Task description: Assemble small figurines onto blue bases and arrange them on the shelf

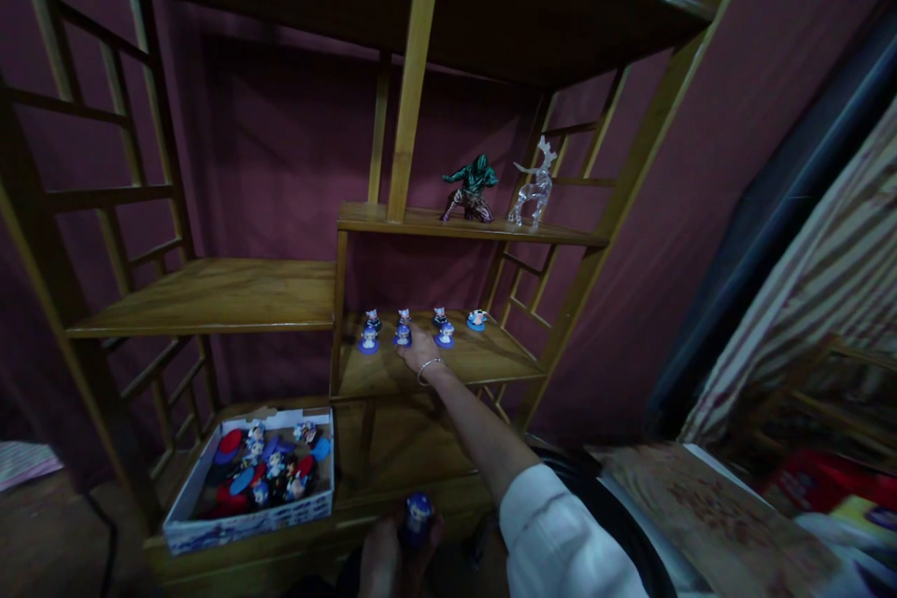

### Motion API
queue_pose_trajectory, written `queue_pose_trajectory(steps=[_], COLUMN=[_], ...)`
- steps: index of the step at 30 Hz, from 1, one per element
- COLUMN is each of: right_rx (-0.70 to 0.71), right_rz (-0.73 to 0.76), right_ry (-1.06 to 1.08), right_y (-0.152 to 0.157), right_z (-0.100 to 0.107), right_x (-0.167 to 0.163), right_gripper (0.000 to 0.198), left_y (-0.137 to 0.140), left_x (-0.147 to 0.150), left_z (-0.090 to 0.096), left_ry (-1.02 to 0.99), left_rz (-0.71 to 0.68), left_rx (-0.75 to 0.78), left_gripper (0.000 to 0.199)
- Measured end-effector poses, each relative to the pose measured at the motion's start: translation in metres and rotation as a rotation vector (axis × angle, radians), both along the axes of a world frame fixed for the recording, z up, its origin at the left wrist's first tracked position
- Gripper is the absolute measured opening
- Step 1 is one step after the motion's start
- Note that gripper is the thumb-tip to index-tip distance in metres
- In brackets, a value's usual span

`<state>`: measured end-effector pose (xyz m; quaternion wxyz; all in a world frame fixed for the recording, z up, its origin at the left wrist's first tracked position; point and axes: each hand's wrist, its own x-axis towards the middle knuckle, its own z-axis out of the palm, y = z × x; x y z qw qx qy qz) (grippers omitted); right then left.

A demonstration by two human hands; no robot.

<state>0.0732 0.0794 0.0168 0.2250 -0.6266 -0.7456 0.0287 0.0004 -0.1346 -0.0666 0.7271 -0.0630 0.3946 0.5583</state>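
Indoors, a person stretches the right hand (421, 353) toward a low shelf (491, 361) of a wooden display rack (415, 75), fingers drawn in at the middle figurine (402, 333) of a front row of three. The fingers appear to meet the small purple-based piece, which stands upright between a left figurine (369, 337) and a right figurine (445, 334); whether they grip it or merely touch it cannot be told. A thin bracelet (429, 363) circles the wrist, below a white sleeve (553, 533).

Low in the view, the left hand (382, 559) curls around a blue figurine (419, 516), partly lost in shadow.

Behind the front row stand three dark-based figurines (439, 316) and, at the right end, a figurine on a light blue base (477, 320). On the shelf above, a crouching green statue (473, 187) stands beside a clear deer (536, 192). At lower left, a white box (252, 524) holds a jumble of more figurines (277, 464) with red and blue pieces among them.
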Motion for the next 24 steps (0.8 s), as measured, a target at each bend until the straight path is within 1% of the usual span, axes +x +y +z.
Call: queue_pose_trajectory(steps=[3,5,7,9,12,14,15,17,19,21,24], right_rx=[0.02,0.054,0.13,0.255,0.457,0.506,0.5,0.418,0.301,0.194,0.099], right_rz=[0.003,0.008,0.009,-0.014,-0.142,-0.267,-0.322,-0.376,-0.363,-0.32,-0.265], right_ry=[0.074,0.153,0.262,0.374,0.449,0.469,0.47,0.438,0.399,0.365,0.319], right_y=[-0.003,-0.007,-0.012,-0.016,-0.018,-0.015,-0.012,-0.007,-0.003,0.001,0.004], right_z=[-0.002,-0.004,-0.007,-0.009,-0.012,-0.015,-0.016,-0.018,-0.019,-0.018,-0.013], right_x=[0.002,0.007,0.016,0.029,0.057,0.074,0.082,0.092,0.095,0.093,0.087], right_gripper=[0.054,0.056,0.048,0.036,0.027,0.028,0.03,0.034,0.039,0.045,0.05], left_y=[0.0,0.0,0.0,-0.001,-0.003,-0.003,-0.004,-0.004,-0.005,-0.005,-0.004], left_x=[0.0,0.001,0.002,0.006,0.012,0.016,0.017,0.018,0.018,0.017,0.016], left_z=[0.0,0.001,0.002,0.002,0.0,-0.001,-0.001,0.001,0.002,0.002,0.0], left_ry=[0.025,0.032,0.03,0.03,0.045,0.047,0.045,0.032,0.02,0.02,0.026], left_rz=[0.0,0.026,0.055,0.06,0.039,0.033,0.031,0.02,0.013,0.026,0.04], left_rx=[0.018,-0.006,-0.044,-0.084,-0.087,-0.083,-0.086,-0.102,-0.104,-0.091,-0.066], left_gripper=[0.015,0.014,0.014,0.014,0.011,0.01,0.012,0.017,0.024,0.029,0.031])
